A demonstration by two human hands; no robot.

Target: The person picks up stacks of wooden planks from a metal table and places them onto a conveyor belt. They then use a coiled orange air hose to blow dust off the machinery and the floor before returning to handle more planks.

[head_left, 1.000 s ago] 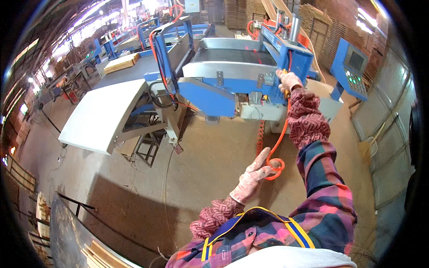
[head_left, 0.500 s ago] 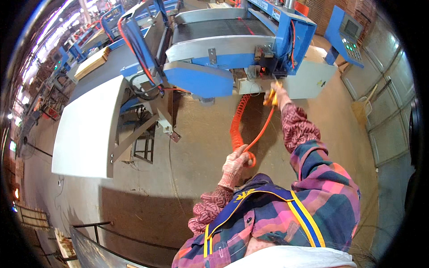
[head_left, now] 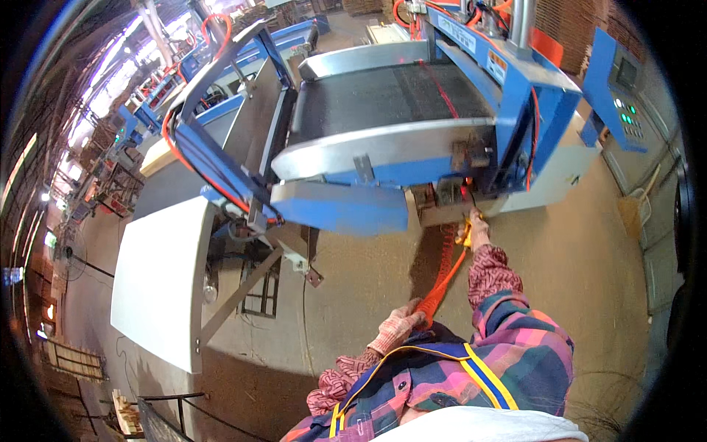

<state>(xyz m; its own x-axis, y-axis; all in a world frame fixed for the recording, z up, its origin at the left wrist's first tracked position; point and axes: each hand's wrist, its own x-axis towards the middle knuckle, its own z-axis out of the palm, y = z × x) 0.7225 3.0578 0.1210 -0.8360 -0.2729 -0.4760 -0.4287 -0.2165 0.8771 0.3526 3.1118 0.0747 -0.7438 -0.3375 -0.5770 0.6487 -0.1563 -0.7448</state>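
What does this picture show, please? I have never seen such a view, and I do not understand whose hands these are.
A fisheye camera on a person's head looks down, so straight edges bend near the rim. Both hands are that person's own. The right hand holds a yellow tool; the left hand grips a coiled orange hose. Ahead stands a blue and grey machine. Across its dark belt runs a thin red line of light. On the right is a panel with lit green buttons.

Broom (head_left: 630,215) beside grey metal panels (head_left: 659,272) well right of the right hand's fingers (head_left: 476,218), pedestal fan (head_left: 68,253) far left, pale wooden strips (head_left: 127,414) lower left
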